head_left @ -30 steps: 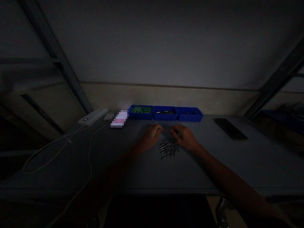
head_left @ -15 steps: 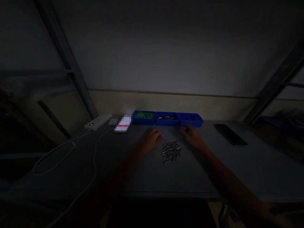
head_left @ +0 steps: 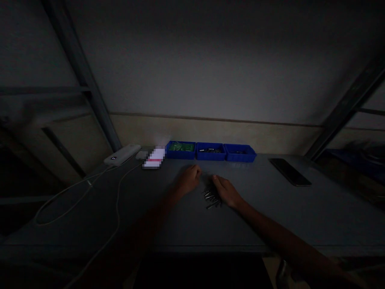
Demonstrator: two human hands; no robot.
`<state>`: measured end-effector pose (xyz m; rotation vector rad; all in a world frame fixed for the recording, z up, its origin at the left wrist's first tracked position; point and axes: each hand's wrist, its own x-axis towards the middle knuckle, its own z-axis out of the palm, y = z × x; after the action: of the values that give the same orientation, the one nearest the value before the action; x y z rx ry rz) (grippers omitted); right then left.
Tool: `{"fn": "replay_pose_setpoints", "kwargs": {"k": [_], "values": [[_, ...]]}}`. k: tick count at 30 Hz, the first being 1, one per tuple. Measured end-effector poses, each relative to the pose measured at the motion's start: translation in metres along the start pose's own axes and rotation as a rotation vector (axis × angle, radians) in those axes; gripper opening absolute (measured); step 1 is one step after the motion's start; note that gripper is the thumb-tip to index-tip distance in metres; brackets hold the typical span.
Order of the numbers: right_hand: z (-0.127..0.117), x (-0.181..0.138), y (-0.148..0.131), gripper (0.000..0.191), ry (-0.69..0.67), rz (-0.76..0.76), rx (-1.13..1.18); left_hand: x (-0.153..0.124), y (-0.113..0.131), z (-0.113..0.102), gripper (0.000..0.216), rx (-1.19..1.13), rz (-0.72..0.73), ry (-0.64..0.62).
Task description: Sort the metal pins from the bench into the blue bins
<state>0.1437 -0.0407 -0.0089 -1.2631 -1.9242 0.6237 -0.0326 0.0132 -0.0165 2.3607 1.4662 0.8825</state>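
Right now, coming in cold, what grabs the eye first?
The bright white, pixelated rectangle with a pink band at the back left of the dim grey table, beside the row of three blue plastic bins. Then, mid-table, the pile of slim silvery metal pieces, with the right hand at its right side and the left hand up and left.

The right hand (head_left: 226, 190), which half a second ago was out in front of the rightmost blue bin (head_left: 240, 157), has come back toward the person and now covers the right side of the pile of metal pins (head_left: 211, 197), hiding pins that were in plain sight. The thin piece (head_left: 206, 172) at the left hand's (head_left: 190, 178) fingers, slanting down toward the pile then, now points nearly level.
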Motion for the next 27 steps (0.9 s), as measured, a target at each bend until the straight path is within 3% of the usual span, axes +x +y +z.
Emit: {"fn": "replay_pose_setpoints", "kwargs": {"k": [10,15,21,27], "values": [[-0.006,-0.005,-0.010,0.052,0.019,-0.017,-0.067,-0.003,0.008,-0.005,0.013,-0.064,0.031,-0.054],[-0.017,0.007,0.011,0.026,0.185,-0.103,-0.140,-0.004,0.015,-0.003,0.012,-0.103,0.075,-0.095],[-0.019,0.029,0.029,0.011,0.066,-0.350,-0.223,-0.006,0.022,-0.006,0.017,-0.127,0.034,-0.095],[-0.021,0.031,0.024,0.009,0.013,-0.408,-0.287,-0.005,0.017,-0.007,0.025,-0.131,0.008,-0.041]]}}
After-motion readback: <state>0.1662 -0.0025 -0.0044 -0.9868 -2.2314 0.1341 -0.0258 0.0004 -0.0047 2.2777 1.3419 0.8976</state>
